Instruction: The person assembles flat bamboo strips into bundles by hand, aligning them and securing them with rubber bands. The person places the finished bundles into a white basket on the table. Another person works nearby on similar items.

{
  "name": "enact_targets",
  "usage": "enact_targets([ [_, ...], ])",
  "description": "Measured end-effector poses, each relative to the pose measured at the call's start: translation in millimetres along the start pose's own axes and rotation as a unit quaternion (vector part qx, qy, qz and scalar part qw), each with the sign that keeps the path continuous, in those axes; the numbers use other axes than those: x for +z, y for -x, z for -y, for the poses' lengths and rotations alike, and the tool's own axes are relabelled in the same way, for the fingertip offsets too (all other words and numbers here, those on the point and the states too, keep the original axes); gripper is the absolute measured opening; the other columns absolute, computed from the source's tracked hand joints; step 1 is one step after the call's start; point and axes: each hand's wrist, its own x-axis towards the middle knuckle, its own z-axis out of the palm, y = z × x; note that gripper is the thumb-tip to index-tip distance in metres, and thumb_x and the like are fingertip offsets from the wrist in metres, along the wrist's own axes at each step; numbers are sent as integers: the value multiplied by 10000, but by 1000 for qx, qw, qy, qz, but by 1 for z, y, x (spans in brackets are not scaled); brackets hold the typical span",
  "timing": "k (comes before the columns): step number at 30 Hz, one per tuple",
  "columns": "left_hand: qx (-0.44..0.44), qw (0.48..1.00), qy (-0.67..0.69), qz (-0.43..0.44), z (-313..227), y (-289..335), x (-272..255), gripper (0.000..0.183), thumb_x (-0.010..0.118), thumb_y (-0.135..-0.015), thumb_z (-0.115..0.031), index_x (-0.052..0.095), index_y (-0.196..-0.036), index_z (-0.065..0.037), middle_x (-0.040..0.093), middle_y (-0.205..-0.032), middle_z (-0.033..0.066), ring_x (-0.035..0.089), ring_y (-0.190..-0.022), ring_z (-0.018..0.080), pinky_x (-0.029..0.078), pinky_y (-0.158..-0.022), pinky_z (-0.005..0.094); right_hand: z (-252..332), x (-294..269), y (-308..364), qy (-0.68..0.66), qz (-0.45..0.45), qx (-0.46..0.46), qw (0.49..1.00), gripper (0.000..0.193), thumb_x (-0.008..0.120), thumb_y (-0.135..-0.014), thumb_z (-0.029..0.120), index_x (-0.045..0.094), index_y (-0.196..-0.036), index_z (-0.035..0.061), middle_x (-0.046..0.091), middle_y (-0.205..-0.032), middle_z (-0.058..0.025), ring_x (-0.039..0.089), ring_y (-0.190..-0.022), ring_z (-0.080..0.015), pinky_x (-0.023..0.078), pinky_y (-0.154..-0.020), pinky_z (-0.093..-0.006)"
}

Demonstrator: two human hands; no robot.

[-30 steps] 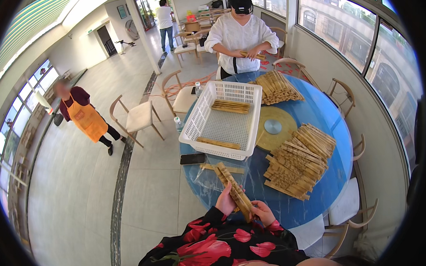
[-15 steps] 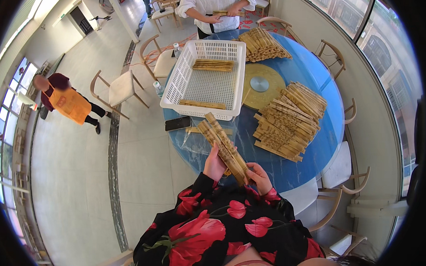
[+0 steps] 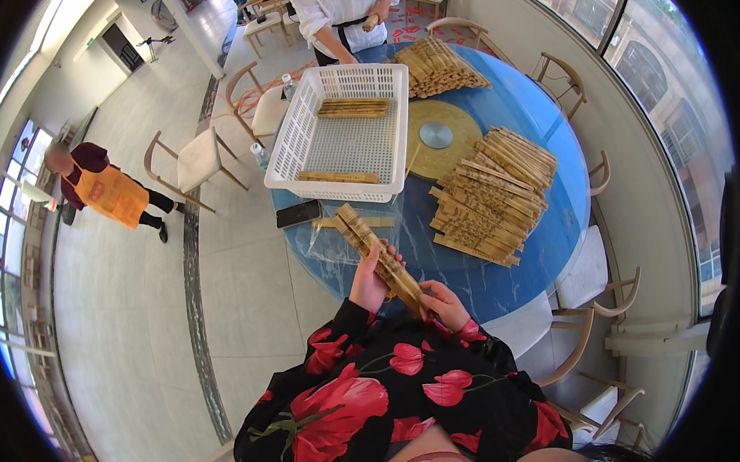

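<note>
A small bundle of flat, brown-mottled bamboo strips [image 3: 356, 233] slants in front of my chest over the table's near edge. My left hand [image 3: 370, 280] is wrapped round its middle. My right hand [image 3: 446, 304] pinches its lower end, with thumb and fingers closed. Just beyond the bundle, a loose pale strip [image 3: 372, 222] lies on clear plastic. A white perforated basket [image 3: 332, 189] stands past it, with a few bamboo strips [image 3: 353, 107] at its far side and others [image 3: 338, 177] along its near wall.
On the round blue table [image 3: 548, 262] lie a big pile of bamboo strips [image 3: 493, 195], another pile [image 3: 441, 68], a golden turntable [image 3: 421, 155] and a black phone [image 3: 299, 214]. A person in white [image 3: 333, 6] stands opposite; one in an orange apron [image 3: 110, 196] stands left. Chairs surround the table.
The strips in my hands have closed up into a tighter bundle. The person opposite has moved left, one hand lowered behind the basket. The view has shifted slightly.
</note>
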Motion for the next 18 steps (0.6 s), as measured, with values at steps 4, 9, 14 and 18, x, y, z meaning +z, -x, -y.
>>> enact_targets([
  [4, 12, 1000, 7, 16, 4, -2, -3, 247, 477, -954, -328, 443, -1072, -114, 478, -922, 10, 494, -887, 169, 407, -884, 378, 5, 2, 4, 329, -82, -131, 932, 343, 577, -869, 198, 476, -1156, 39, 580, -740, -61, 560, -640, -189, 441, -597, -288],
  [9, 7, 999, 34, 9, 11, -2, -4, 206, 480, -957, -303, 442, -1029, -114, 472, -903, 11, 488, -871, 166, 415, -862, 360, 45, 24, 1, 588, -205, -354, 698, 613, 696, -740, 284, 440, -1256, 74, 590, -955, -176, 605, -788, -331, 495, -736, -383],
  [14, -2, 1000, 9, 1, 22, -12, -16, 201, 498, -952, -258, 451, -1059, -94, 508, -926, 31, 526, -881, 186, 446, -850, 348, 17, 21, -14, 490, -81, -90, 863, 620, 656, -749, 233, 400, -1297, 94, 614, -893, -196, 598, -827, -382, 484, -674, -426],
  [18, 94, 985, -101, -103, -5, -21, -17, 306, 529, -938, -237, 445, -1184, -75, 563, -1021, 80, 593, -884, 199, 501, -808, 351, 2, 8, -8, 432, -58, -167, 884, 527, 666, -754, 221, 472, -1218, 64, 607, -790, -156, 607, -639, -301, 472, -580, -374],
])
